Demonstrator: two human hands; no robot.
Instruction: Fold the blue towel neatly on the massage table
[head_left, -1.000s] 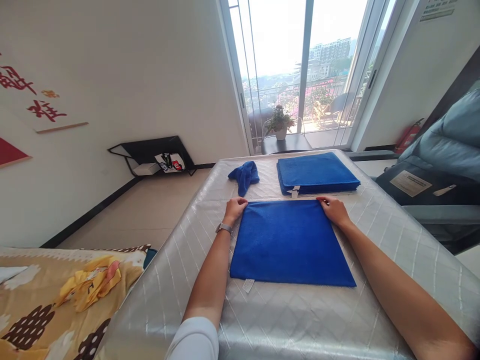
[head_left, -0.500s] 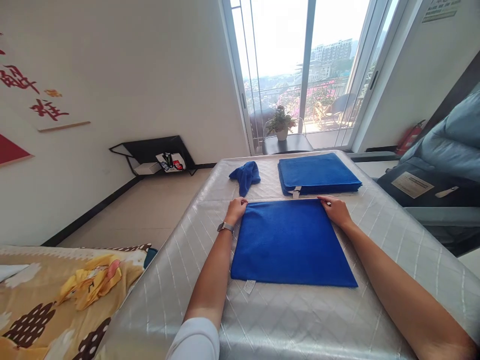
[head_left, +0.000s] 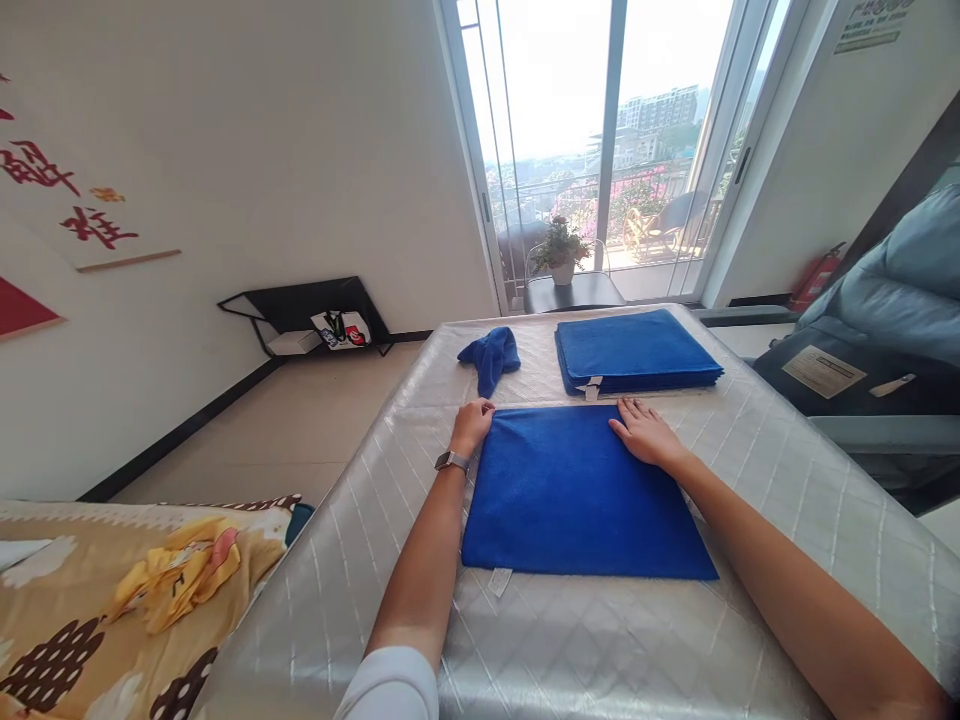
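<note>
A blue towel (head_left: 577, 500), folded into a flat rectangle, lies in front of me with a white tag (head_left: 499, 582) at its near left edge. My left hand (head_left: 472, 424) pinches the towel's far left corner. Near the far right corner, my right hand (head_left: 646, 432) rests flat on the cloth, its fingers stretched out. Just beyond, a stack of folded blue towels (head_left: 637, 345) sits at the far right, one tag hanging from its front. To its left lies a crumpled blue cloth (head_left: 493, 358).
Everything blue lies on a silvery quilted cover (head_left: 345, 570). A bed with a patterned sheet (head_left: 255, 560) and a yellow cloth (head_left: 180, 570) is at the left. Behind stands a chair (head_left: 574, 292) with a potted plant (head_left: 561, 250). A grey-blue armchair (head_left: 892, 300) is at the right.
My right hand has let go of the far right corner, moved slightly left and flattened onto the towel. The left hand stays at its corner.
</note>
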